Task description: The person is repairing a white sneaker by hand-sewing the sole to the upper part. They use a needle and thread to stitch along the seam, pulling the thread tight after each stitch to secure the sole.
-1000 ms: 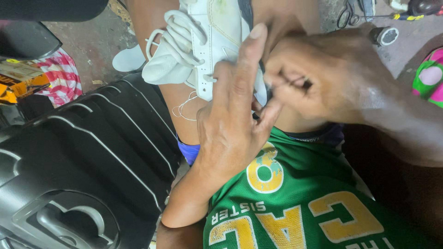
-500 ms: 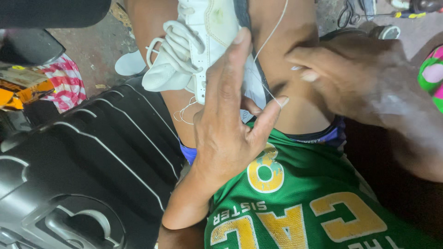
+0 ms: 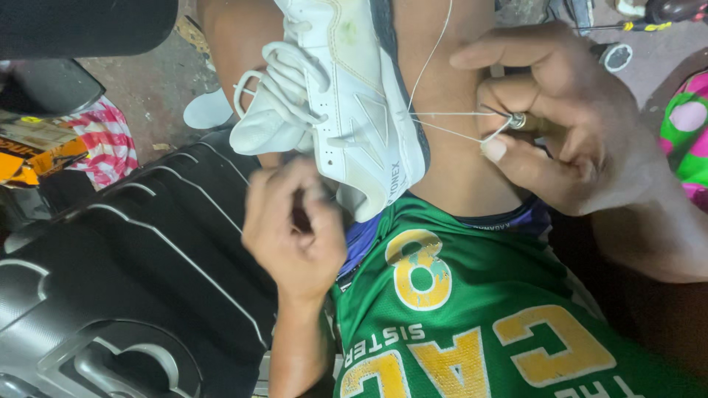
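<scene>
A white lace-up shoe [image 3: 346, 110] lies across my bare thigh, its dark sole edge turned to the right. White thread [image 3: 442, 121] runs from the sole edge out to a metal-tipped stitching awl [image 3: 516, 119]. My right hand [image 3: 582, 140] pinches that awl, and the thread is looped at its tip. My left hand [image 3: 291, 236] is curled at the shoe's heel opening, its fingers closed on the rim there. The loose laces [image 3: 276, 81] hang off the shoe's left side.
A black ribbed hard case [image 3: 125, 273] fills the lower left. I wear a green jersey [image 3: 472, 317] with yellow print. A red and white cloth [image 3: 103, 144] lies at the left, small tools [image 3: 634, 26] sit on the ground at top right, and a pink and green thing [image 3: 689, 125] is at the right edge.
My left hand has left the shoe's sole, dropped down and curled at the heel opening. My right hand has pulled the thread out to the right, away from the shoe.
</scene>
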